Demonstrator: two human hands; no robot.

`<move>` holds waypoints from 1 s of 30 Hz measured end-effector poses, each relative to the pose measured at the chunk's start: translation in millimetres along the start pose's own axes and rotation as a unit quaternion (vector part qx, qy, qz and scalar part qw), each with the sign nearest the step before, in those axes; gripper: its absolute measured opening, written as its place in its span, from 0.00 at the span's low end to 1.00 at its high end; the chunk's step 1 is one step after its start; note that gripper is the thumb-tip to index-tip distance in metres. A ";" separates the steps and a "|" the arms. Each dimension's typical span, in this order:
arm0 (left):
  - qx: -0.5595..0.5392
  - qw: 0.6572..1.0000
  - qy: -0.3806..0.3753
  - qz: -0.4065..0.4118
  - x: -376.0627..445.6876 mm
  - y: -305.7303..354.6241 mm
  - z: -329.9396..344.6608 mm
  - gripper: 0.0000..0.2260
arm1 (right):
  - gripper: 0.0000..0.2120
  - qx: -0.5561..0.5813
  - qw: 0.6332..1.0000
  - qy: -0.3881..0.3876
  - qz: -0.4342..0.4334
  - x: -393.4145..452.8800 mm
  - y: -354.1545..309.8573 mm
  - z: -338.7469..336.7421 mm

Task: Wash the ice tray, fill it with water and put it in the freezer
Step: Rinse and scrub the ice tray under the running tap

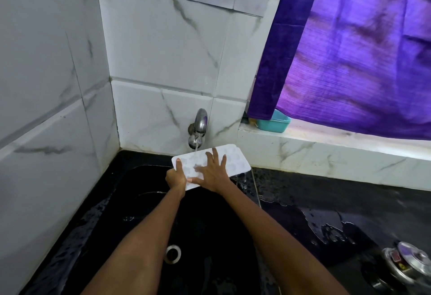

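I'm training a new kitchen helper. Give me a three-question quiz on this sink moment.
1. True or false: water runs from the tap onto the tray.
2. Which hand grips the tray's edge: A left, B right?
3. Fill in: the basin on the sill is ____ in colour.

Key:
1. True.
2. A: the left hand grips the edge; the right hand lies flat on top, fingers spread.
3. Teal; the basin sits beside the curtain.

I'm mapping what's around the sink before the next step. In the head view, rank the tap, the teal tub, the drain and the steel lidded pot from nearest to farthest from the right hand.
From the right hand, flat on the ice tray:
1. Tap, just behind it on the wall.
2. Teal tub on the sill to the right, and drain in the sink below: too close to call.
3. Steel lidded pot, far right on the counter.
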State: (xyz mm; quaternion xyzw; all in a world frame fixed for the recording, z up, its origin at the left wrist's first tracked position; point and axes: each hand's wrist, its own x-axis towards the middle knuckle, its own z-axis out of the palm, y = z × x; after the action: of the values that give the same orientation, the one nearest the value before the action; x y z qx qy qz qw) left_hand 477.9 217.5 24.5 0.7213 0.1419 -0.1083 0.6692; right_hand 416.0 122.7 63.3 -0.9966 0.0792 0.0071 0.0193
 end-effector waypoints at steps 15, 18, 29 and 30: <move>-0.050 0.998 -0.031 -0.005 -1.1 6.6 8.6 0.26 | 0.18 0.012 1.000 0.019 -0.001 -7.1 -9.8 -3.8; -0.057 0.997 -0.048 0.005 -5.3 7.1 11.3 0.26 | 0.18 -0.006 1.000 -0.006 -0.008 -6.9 -10.7 -3.5; -0.027 0.998 -0.018 0.056 -6.6 -4.6 -0.8 0.26 | 0.22 0.061 0.994 -0.060 -0.061 -14.7 -4.5 -8.4; -0.020 0.997 -0.021 0.071 -8.0 -5.8 -2.8 0.25 | 0.19 0.097 0.992 -0.024 -0.071 -15.8 -4.4 -8.5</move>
State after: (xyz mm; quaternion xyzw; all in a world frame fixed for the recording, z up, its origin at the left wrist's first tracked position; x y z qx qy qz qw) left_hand 468.3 220.2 22.1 0.7138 0.0781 -0.0728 0.6922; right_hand 401.2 129.2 72.2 -0.9927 0.0081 0.0219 0.1186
